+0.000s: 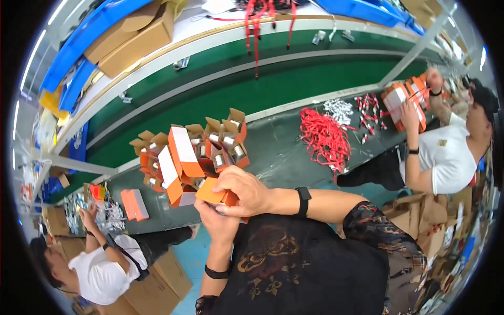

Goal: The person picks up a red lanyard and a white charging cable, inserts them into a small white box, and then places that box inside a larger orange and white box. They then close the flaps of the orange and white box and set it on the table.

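A small orange box [210,192] is gripped between my two hands in front of my chest. My right hand [244,189] wraps over its top and right side, fingers bent. Beneath it, the fingers of my left hand [219,223] curl around the lower part. Just beyond stands a cluster of open cartons [231,153] with brown flaps raised, white-topped contents showing inside. Two longer orange-and-white boxes [184,149] lean across these cartons, close to my hands.
A red lanyard pile [323,137] and small white parts [339,111] lie to the right on the dark worktable [273,142]. Beyond runs a green conveyor belt [226,86], under a shelf with cardboard boxes [131,42]. Co-workers [443,152] [107,268] sit at both sides.
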A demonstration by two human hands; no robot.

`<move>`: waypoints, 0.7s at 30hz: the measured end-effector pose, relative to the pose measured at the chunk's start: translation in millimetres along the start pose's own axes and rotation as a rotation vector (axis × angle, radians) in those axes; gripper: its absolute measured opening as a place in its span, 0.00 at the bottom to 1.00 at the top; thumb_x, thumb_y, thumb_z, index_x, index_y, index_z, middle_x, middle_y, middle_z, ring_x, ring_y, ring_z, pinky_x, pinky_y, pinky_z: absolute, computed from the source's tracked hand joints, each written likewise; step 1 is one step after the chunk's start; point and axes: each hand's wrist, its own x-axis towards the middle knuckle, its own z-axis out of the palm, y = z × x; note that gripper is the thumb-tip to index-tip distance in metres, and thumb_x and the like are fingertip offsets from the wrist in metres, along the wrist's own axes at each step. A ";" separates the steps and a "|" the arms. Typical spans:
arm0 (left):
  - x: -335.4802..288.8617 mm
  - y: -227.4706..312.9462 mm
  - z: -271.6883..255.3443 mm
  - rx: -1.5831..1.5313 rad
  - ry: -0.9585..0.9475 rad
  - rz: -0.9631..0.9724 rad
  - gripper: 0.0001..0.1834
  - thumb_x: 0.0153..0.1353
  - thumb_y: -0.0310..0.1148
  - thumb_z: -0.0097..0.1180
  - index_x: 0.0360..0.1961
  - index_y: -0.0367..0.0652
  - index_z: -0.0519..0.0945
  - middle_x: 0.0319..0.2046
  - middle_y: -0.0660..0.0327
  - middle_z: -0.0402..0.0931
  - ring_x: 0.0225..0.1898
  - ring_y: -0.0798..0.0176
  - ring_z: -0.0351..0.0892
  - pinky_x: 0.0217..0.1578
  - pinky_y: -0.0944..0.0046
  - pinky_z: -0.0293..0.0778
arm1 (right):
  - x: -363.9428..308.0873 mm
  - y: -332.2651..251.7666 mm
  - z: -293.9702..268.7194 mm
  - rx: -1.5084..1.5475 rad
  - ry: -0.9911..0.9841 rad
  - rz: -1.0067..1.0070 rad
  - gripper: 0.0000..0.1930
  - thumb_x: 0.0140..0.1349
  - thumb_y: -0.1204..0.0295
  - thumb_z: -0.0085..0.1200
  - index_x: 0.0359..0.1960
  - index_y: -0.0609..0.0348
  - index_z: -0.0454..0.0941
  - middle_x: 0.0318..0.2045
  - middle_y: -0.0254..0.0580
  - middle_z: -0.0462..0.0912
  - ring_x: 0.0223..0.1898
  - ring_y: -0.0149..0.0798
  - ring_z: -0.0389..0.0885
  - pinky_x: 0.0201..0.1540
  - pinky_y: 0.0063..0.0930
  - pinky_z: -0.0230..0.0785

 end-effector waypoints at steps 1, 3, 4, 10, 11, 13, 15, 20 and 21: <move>-3.8 -8.5 5.6 -0.069 0.029 0.114 0.45 0.48 0.34 0.76 0.59 0.35 0.58 0.54 0.47 0.74 0.55 0.52 0.78 0.57 0.55 0.72 | 9.5 -10.9 -9.2 -0.028 -0.043 0.047 0.24 0.49 0.60 0.74 0.43 0.58 0.79 0.40 0.46 0.79 0.46 0.51 0.78 0.50 0.42 0.72; 3.2 -13.3 13.6 0.092 -0.023 0.252 0.54 0.51 0.35 0.74 0.68 0.30 0.48 0.55 0.44 0.75 0.53 0.48 0.80 0.57 0.54 0.73 | 12.1 -14.4 -27.4 -0.083 -0.031 0.102 0.23 0.49 0.59 0.74 0.42 0.58 0.79 0.40 0.46 0.79 0.46 0.51 0.77 0.51 0.42 0.72; 7.5 0.5 13.0 0.312 -0.082 0.276 0.57 0.52 0.35 0.73 0.70 0.28 0.45 0.56 0.43 0.75 0.53 0.46 0.81 0.57 0.54 0.73 | 11.8 -17.3 -33.5 -0.144 -0.044 0.156 0.23 0.49 0.58 0.73 0.41 0.58 0.80 0.40 0.46 0.79 0.46 0.51 0.77 0.51 0.42 0.71; 13.5 13.7 25.9 0.321 0.060 0.419 0.54 0.48 0.34 0.75 0.68 0.22 0.53 0.54 0.41 0.78 0.50 0.41 0.83 0.50 0.52 0.79 | 4.2 -28.0 -48.4 -0.214 0.021 0.264 0.20 0.56 0.66 0.68 0.48 0.65 0.82 0.52 0.54 0.81 0.51 0.53 0.83 0.53 0.38 0.77; 11.7 16.6 24.9 0.339 0.046 0.417 0.54 0.46 0.33 0.76 0.67 0.23 0.55 0.53 0.42 0.79 0.49 0.42 0.84 0.49 0.52 0.80 | 2.7 -28.0 -51.4 -0.260 -0.002 0.241 0.20 0.58 0.69 0.66 0.50 0.67 0.82 0.54 0.57 0.81 0.52 0.52 0.84 0.54 0.36 0.78; 9.5 20.5 27.2 0.343 0.073 0.412 0.50 0.42 0.30 0.77 0.64 0.24 0.63 0.51 0.45 0.80 0.47 0.44 0.85 0.47 0.53 0.81 | 0.2 -27.3 -54.7 -0.198 0.015 0.269 0.20 0.58 0.70 0.65 0.51 0.67 0.82 0.54 0.58 0.82 0.53 0.51 0.84 0.54 0.36 0.77; 11.3 19.6 24.9 0.376 0.053 0.454 0.47 0.41 0.30 0.76 0.62 0.25 0.66 0.51 0.45 0.80 0.46 0.44 0.85 0.46 0.53 0.81 | -2.4 -27.0 -56.1 -0.089 0.038 0.329 0.19 0.60 0.74 0.63 0.52 0.67 0.82 0.53 0.59 0.83 0.54 0.50 0.84 0.56 0.35 0.77; 9.8 20.9 21.6 0.404 0.049 0.460 0.40 0.42 0.28 0.75 0.58 0.28 0.73 0.50 0.45 0.81 0.45 0.44 0.85 0.46 0.54 0.81 | -1.5 -28.4 -50.5 -0.183 0.047 0.206 0.17 0.58 0.75 0.64 0.49 0.68 0.83 0.51 0.58 0.83 0.52 0.52 0.85 0.54 0.36 0.78; 9.0 20.4 21.3 0.399 0.058 0.461 0.39 0.44 0.28 0.73 0.58 0.28 0.72 0.50 0.44 0.81 0.46 0.44 0.85 0.46 0.54 0.81 | -0.7 -29.0 -48.2 -0.255 0.047 0.116 0.16 0.57 0.75 0.64 0.47 0.67 0.83 0.51 0.57 0.84 0.52 0.53 0.85 0.54 0.37 0.78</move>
